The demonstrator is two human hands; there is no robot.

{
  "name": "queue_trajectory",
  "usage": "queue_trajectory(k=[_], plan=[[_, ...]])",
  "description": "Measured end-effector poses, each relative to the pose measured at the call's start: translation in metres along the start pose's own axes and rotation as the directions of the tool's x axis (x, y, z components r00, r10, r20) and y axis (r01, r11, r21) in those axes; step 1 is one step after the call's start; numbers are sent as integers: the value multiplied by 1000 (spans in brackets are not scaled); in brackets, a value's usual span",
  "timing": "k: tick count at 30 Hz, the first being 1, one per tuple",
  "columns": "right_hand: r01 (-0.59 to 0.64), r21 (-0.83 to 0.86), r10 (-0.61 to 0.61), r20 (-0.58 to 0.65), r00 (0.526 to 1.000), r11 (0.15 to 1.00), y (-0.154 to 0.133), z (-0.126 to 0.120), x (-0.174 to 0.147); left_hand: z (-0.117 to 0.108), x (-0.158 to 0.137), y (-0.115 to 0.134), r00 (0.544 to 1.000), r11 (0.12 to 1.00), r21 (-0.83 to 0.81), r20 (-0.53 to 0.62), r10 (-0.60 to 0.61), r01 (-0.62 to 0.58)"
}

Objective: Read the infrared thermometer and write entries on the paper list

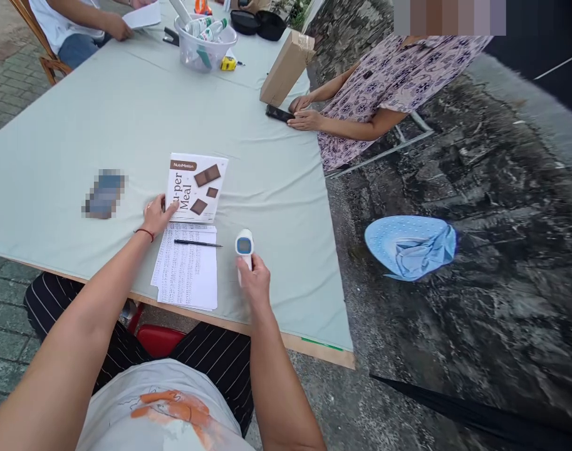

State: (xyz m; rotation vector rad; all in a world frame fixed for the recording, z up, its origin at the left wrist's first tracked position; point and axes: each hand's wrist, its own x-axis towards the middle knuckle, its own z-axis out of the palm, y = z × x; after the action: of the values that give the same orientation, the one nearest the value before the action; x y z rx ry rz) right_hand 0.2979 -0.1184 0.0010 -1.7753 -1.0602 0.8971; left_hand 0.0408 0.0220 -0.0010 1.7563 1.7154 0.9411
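Observation:
In my right hand point(254, 279) is a white infrared thermometer point(244, 243) with a blue-framed screen, its handle gripped by my fingers. My left hand point(158, 214) grips the lower left edge of a flat white NutriMotion box point(198, 188) printed with brown chocolate squares, the thumb lying over its front. Whether the box is lifted off the cloth I cannot tell. Just below it lie sheets of printed paper point(187, 275), overlapping one another. A black pen point(198, 243) rests across their upper part.
A pale green cloth covers the table point(102, 113). A blurred phone-like object point(104, 194) lies left. Farther off are a plastic basket point(205, 53) of bottles, a yellow tape measure point(228, 63) and an upright cardboard box point(287, 67). Two people sit around the table. A blue hat point(410, 247) lies right.

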Motion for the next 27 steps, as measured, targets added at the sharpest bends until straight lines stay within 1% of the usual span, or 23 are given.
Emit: queue_trajectory(k=[1, 3, 4, 5, 6, 9, 13, 18, 21, 27], plan=[[-24, 162, 15, 58, 998, 986, -10, 10, -3, -1, -2, 0, 1000, 1000, 22, -5, -8, 8], [-99, 437, 15, 190, 982, 894, -31, 31, -9, -3, -7, -1, 1000, 997, 78, -12, -7, 8], [-121, 514, -3, 234, 972, 849, -40, 41, -11, -3, -9, -1, 1000, 994, 110, -24, 3, -1], [-134, 554, -19, 262, 965, 822, -49, 51, -12, -3, -11, -2, 999, 990, 141, -35, 16, -11], [-135, 567, -33, 277, 960, 812, -55, 61, -13, -2, -13, -2, 999, 985, 169, -45, 29, -21], [-97, 521, -47, 258, 965, 848, -64, 82, -9, 2, -17, -3, 995, 970, 237, -71, 72, -53], [-39, 391, -41, 193, 980, 919, -57, 96, -1, 5, -19, -4, 993, 954, 294, -75, 90, -64], [21, 287, -69, 157, 985, 958, -53, 101, 1, 5, -20, -3, 992, 948, 311, -75, 99, -71], [24, 251, -67, 161, 985, 968, -56, 101, 0, 5, -21, -3, 992, 948, 310, -82, 100, -70], [45, 260, -91, 167, 982, 965, -59, 100, 0, 3, -22, -4, 990, 955, 283, -88, 111, -82]])
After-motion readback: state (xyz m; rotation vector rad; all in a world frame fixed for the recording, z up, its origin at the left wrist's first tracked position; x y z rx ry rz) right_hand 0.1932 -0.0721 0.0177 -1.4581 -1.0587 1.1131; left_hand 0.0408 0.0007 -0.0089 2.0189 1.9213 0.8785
